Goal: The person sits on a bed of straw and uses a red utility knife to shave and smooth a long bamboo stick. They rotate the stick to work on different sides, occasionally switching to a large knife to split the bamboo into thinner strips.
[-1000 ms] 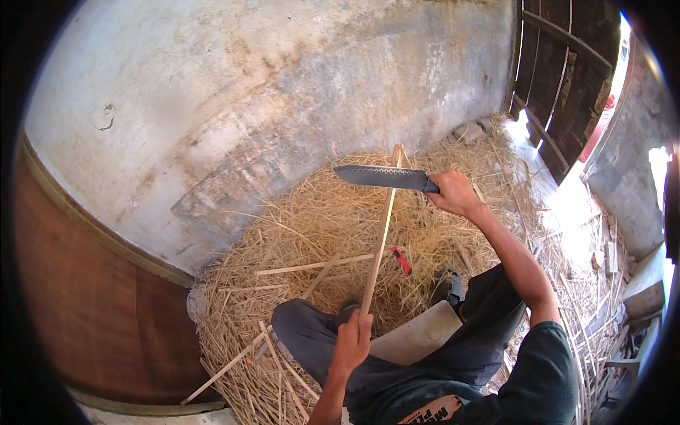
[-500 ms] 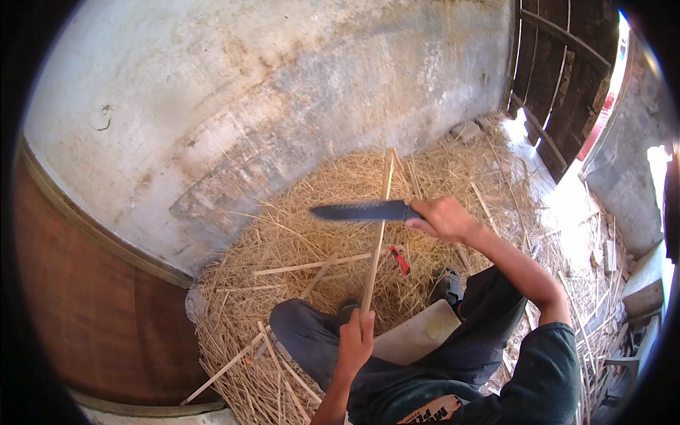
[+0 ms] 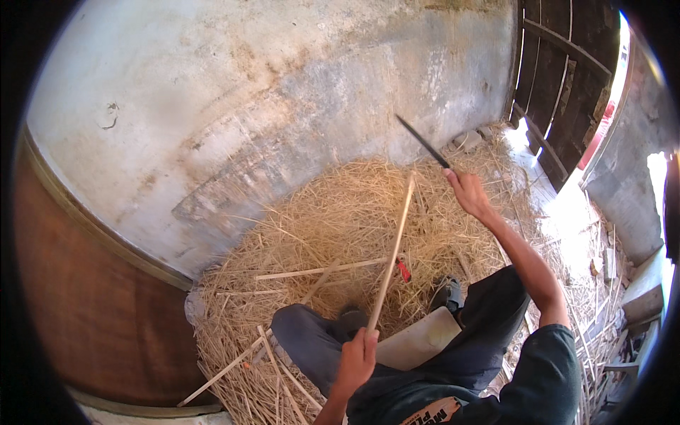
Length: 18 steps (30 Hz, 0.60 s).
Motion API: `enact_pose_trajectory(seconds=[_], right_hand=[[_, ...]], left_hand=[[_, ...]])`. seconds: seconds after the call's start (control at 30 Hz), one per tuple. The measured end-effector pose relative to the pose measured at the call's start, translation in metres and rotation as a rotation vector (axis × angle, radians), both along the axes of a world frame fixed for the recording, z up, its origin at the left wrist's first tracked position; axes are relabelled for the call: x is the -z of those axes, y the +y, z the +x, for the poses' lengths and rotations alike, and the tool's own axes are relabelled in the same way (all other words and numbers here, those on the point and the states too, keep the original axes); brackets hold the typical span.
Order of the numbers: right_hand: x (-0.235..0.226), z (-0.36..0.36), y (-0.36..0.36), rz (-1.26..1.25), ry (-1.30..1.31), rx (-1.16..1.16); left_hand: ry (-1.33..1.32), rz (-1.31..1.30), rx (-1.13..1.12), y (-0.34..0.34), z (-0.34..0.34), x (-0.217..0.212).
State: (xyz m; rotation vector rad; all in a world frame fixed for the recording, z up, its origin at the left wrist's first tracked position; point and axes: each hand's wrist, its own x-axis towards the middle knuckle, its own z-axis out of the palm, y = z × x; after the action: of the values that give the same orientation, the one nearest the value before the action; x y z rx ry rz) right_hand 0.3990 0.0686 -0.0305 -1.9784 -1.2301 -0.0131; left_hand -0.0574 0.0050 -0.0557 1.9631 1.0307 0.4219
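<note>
My left hand grips the lower end of a long, pale wooden strip, which slants up and away from me over the straw. In my right hand is a knife with a dark blade, held by its handle. The blade points up and to the left, its edge turned so that it looks thin. It stands apart from the strip, beyond and to the right of its far end. Behind the strip lies a red tool, partly covered by it, on the shavings.
Straw-like shavings are heaped before me, with loose strips at the left. A pale block lies between my legs. A stained wall rises behind, a brown panel stands left, and a dark plank door is at far right.
My right hand has lifted the knife off the strip, up and to the right, and turned its blade upward. The strip's far end has swung slightly right.
</note>
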Motion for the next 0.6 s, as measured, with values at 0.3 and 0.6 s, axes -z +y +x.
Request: enact_pose_trajectory(seconds=[0.3, 0.6], right_hand=[[-0.005, -0.073, -0.037, 0.087, 0.109, -0.134], [-0.011, -0.071, -0.043, -0.230, -0.309, -0.320]], left_hand=[[-0.169, -0.087, -0.042, 0.021, 0.008, 0.018], [0.028, 0.112, -0.054, 0.014, 0.006, 0.013]])
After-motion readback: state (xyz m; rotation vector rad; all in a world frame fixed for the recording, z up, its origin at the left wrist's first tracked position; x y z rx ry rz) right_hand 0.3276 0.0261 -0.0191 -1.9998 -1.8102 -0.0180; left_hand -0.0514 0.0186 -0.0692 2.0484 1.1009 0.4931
